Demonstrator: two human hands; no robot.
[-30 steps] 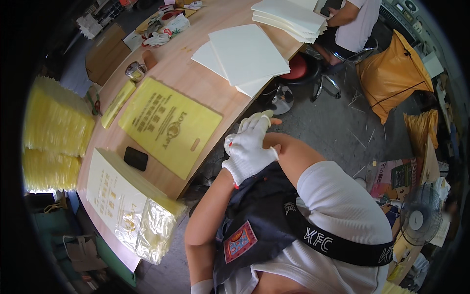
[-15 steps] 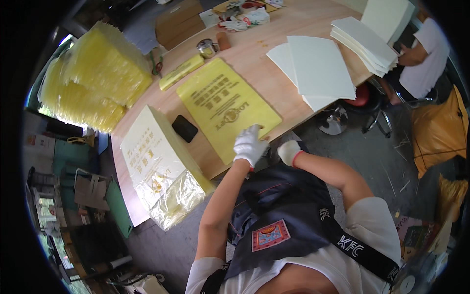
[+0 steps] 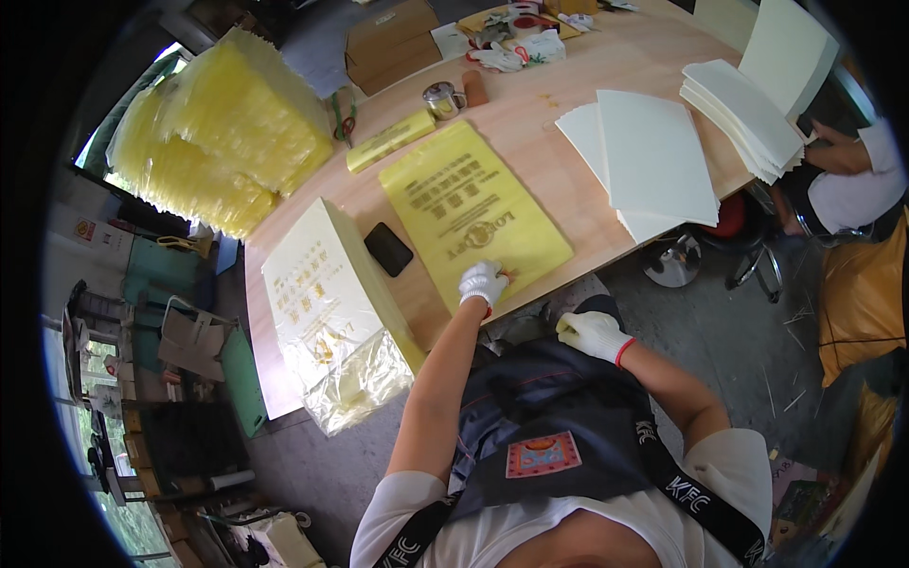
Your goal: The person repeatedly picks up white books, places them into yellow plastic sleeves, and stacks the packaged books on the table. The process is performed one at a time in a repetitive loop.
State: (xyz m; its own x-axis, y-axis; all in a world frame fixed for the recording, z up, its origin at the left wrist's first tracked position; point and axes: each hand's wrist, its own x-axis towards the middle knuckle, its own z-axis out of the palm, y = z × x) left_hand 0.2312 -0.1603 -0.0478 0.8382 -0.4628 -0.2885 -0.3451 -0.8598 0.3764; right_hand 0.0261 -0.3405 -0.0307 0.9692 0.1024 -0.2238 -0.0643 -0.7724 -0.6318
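A translucent yellow printed plastic bag (image 3: 488, 199) lies flat on the table in front of me. My left hand (image 3: 484, 284), in a white knit glove, rests on the bag near its front edge. Its fingers are curled in, and whatever may be between them is hidden. Off the table's edge, above my lap, my right hand (image 3: 595, 336) is in a matching glove with yellowish fingertips. Those fingers are bent together, and nothing shows in them. Left of the bag lie a black phone (image 3: 389, 249) and a tall stack of printed bags (image 3: 317, 293), partly under clear film.
Behind are a folded yellow bundle (image 3: 391, 140), a metal mug (image 3: 443, 99), scissors (image 3: 347, 123) and a heap of yellow bags (image 3: 227, 123). White boards (image 3: 653, 156) lie at right. Another person (image 3: 857, 175) sits beyond them. A cardboard box (image 3: 390, 45) stands at the back.
The view has shifted, so the table sits further right. My left hand has moved a little left and inward over the bag. My right hand has lowered towards my lap.
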